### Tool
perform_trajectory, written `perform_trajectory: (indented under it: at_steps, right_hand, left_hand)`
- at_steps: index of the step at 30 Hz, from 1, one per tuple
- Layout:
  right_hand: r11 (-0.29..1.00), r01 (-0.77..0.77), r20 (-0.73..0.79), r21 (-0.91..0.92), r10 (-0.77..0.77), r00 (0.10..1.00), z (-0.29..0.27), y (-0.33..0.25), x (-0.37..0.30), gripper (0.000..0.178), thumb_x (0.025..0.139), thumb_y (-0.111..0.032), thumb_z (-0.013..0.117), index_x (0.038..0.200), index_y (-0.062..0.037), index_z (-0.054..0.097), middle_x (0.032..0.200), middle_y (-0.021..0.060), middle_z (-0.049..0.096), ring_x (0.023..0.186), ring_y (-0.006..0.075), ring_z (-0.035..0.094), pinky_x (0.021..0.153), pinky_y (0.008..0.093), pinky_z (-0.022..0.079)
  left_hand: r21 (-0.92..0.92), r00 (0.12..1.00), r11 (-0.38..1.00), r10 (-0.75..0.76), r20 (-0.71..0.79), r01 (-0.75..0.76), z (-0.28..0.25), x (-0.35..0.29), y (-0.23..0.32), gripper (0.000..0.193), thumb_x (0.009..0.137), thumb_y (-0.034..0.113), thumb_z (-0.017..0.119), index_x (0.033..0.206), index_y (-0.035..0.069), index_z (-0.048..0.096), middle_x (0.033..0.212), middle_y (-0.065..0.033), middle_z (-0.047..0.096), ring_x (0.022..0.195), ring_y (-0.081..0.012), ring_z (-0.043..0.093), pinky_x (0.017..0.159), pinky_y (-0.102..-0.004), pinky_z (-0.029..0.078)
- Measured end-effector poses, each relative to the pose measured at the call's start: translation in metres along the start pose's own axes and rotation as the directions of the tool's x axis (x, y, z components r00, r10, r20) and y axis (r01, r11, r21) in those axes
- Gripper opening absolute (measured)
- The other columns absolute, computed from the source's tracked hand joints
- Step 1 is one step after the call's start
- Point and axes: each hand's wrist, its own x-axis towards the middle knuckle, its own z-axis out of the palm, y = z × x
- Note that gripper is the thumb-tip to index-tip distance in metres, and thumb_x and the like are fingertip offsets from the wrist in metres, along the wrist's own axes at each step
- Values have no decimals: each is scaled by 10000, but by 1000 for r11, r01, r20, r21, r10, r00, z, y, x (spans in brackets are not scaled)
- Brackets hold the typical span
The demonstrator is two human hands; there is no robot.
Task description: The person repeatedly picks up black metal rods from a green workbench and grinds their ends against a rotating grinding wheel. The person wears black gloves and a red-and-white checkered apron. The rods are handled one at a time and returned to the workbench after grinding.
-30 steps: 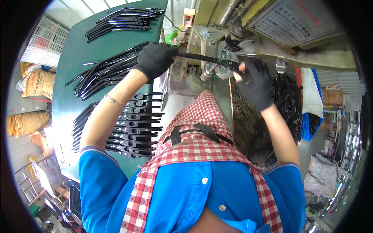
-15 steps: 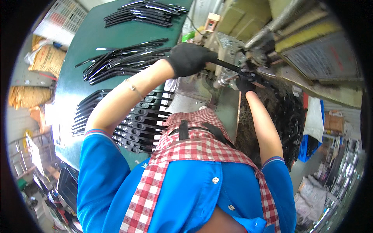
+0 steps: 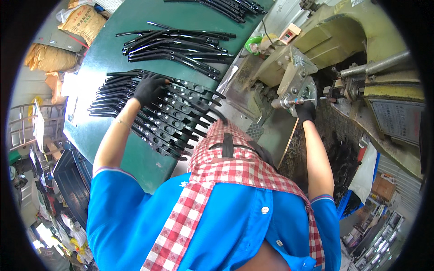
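Note:
My left hand (image 3: pixel 150 90), in a black glove, is closed over the far end of a row of bent black metal bars (image 3: pixel 169 121) on the green table. The bars have thin glossy ends on the left and wider, holed ends on the right. Its fingers wrap around a bar near the top of the row. My right hand (image 3: pixel 306 112), also black-gloved, is at the machine, just under a short metal pin (image 3: pixel 296 102) that points sideways. Its fingers look closed, and what they may hold is hidden.
More black bars (image 3: pixel 176 47) lie in a loose pile farther up the green table (image 3: pixel 101 54), with another bundle (image 3: pixel 226 8) at its far edge. A greenish machine (image 3: pixel 384 40) stands to the right. A foot pedal (image 3: pixel 255 131) is below, and a blue crate (image 3: pixel 348 203) sits lower right.
My left hand has moved from the machine to the row on the table. The black bar both hands held at the machine is no longer there. My right hand stays by the machine; the view has shifted.

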Motion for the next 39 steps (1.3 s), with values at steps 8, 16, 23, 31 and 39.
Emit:
perform_trajectory:
  at_steps: [8, 16, 23, 31, 39]
  right_hand:
    - [678, 176, -205, 714, -39, 978, 9, 56, -6, 118, 852, -127, 633, 838, -12, 610, 706, 43, 584, 645, 165, 562, 591, 330, 466]
    - [123, 109, -98, 986, -97, 990, -121, -78, -100, 172, 873, -183, 669, 932, -38, 597, 770, 24, 564, 677, 132, 569, 627, 293, 506]
    - [97, 222, -227, 970, 52, 972, -96, -89, -97, 210, 855, -168, 706, 919, 10, 615, 751, 57, 615, 616, 122, 598, 565, 301, 537]
    - [937, -95, -268, 336, 192, 944, -18, 137, -112, 330, 834, -237, 674, 1091, -42, 602, 1009, 155, 661, 901, 278, 647, 821, 380, 519]
    - [911, -408, -261, -59, 380, 887, -1, 247, -147, 277, 822, -279, 684, 951, -39, 631, 976, 190, 658, 880, 307, 658, 801, 434, 507]
  left_hand:
    - [22, 858, 896, -417, -300, 443, 7, 4, 25, 267, 891, 335, 550, 975, 103, 652, 1071, -75, 613, 1062, -304, 550, 891, -404, 433]
    - [158, 987, 987, -3, -159, 28, 14, 80, 50, 384, 781, 176, 668, 1156, 204, 590, 1215, -46, 538, 1158, -301, 495, 937, -406, 435]
    - [298, 983, 949, 140, -117, -100, 26, 94, 29, 284, 726, 91, 618, 991, 192, 621, 1043, -48, 587, 1036, -301, 540, 866, -420, 431]
    - [381, 932, 901, 300, -205, -206, 8, 83, 6, 285, 799, 112, 609, 1075, 180, 600, 945, -78, 613, 953, -315, 580, 849, -431, 455]
    - [175, 916, 906, 398, -50, -384, -46, 117, 130, 356, 768, 62, 625, 1106, 172, 608, 890, -81, 643, 738, -291, 645, 604, -388, 516]
